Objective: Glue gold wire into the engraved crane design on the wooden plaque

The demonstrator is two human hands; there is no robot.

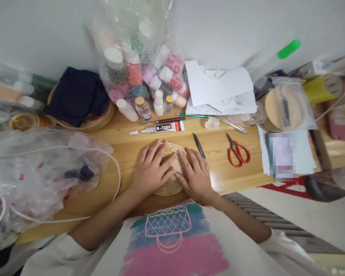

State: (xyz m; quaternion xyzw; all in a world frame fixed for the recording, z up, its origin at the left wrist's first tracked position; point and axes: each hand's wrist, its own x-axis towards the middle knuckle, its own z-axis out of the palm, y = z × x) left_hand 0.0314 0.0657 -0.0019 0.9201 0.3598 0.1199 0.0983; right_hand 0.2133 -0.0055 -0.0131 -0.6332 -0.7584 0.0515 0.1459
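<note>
A round, flat, tan disc [172, 180] with a raised golden pattern near its top lies on the wooden table, close to the front edge. My left hand [150, 168] lies palm down over its left side, fingers spread. Over the right side rests my right hand [197, 174], also palm down with fingers apart. The two thumbs meet or nearly meet at the disc's middle. Beyond the disc is a B-7000 glue tube [165, 127]. Black tweezers [199, 145] lie just past my right fingers, and red-handled pliers [238, 151] are farther right.
Behind stand small bottles [143, 109] and a clear bag of bead jars [133, 73]. White papers [221, 90] lie at the back right, near a round wooden box [276, 109]. Crumpled plastic bags [40, 176] and a white cable [120, 174] cover the left. Dark folded cloth [77, 94] sits back left.
</note>
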